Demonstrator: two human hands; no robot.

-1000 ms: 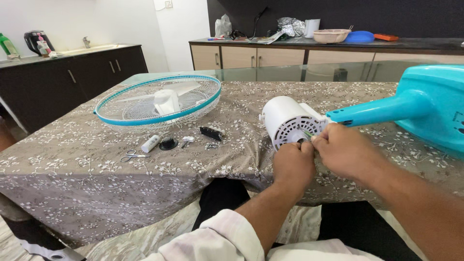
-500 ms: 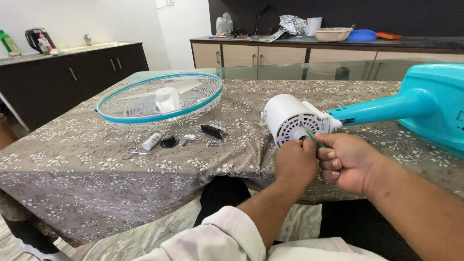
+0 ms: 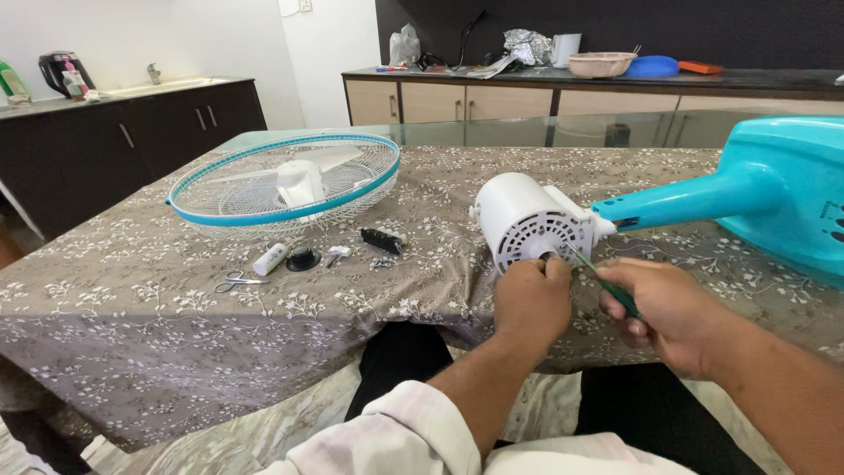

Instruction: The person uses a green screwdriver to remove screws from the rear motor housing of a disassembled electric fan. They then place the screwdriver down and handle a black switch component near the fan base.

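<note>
A white fan motor housing (image 3: 527, 220) lies on its side on the patterned tablecloth (image 3: 132, 308), joined to a turquoise stand (image 3: 747, 193). My left hand (image 3: 532, 303) presses its fingertips against the vented rear face of the housing. My right hand (image 3: 664, 312) grips a green-handled screwdriver (image 3: 607, 283) whose tip points at the housing's lower edge beside my left fingers. The fan's white and turquoise grille (image 3: 286, 180) with the blades inside lies flat to the left.
Small parts sit left of the housing: scissors (image 3: 233, 281), a white tube (image 3: 270, 259), a black round cap (image 3: 303, 259), a black piece (image 3: 382, 239). A dark counter with a kettle (image 3: 57, 72) stands far left. A sideboard (image 3: 571, 92) holds bowls behind.
My right hand has pulled back from the housing toward me, and the screwdriver now shows between it and the housing. My left hand stays on the rear face.
</note>
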